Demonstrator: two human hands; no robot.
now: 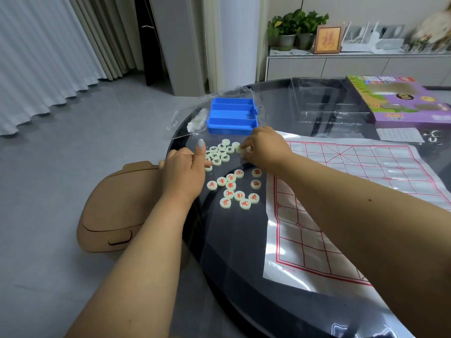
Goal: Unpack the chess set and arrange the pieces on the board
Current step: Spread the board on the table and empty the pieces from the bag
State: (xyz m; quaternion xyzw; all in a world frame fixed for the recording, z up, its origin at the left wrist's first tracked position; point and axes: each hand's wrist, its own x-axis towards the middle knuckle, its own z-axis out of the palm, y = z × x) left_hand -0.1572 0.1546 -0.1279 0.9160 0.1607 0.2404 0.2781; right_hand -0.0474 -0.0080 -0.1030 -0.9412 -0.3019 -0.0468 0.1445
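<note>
Two hands work at the edge of a dark glass bench (244,252). The right hand (266,148) has its grip narrowed on one pale chess piece (240,149), pinched at the fingertips just above the bench surface. The left hand (183,174) holds nothing that shows; its thumb sticks up and its fingers, mostly hidden behind the hand, reach toward the black-lettered pieces (219,153), so I cannot tell how wide that grip is.

Just left of the right-hand grip lies that cluster of black-lettered discs, about ten visible, some hidden by the left hand. Nearer the person from the grip lie the red-lettered pieces (234,189), eleven counted, loose on the bench. No pieces lie on the board (341,191), a glossy sheet with red grid lines spread to the right of the grip.

Beyond the grip sits one blue case (233,115), open, with three long compartments, all without pieces. It rests on a clear plastic bag (188,113). Far right lies one purple game box (400,101). A tan bin (114,208) stands on the floor by the left hand.
</note>
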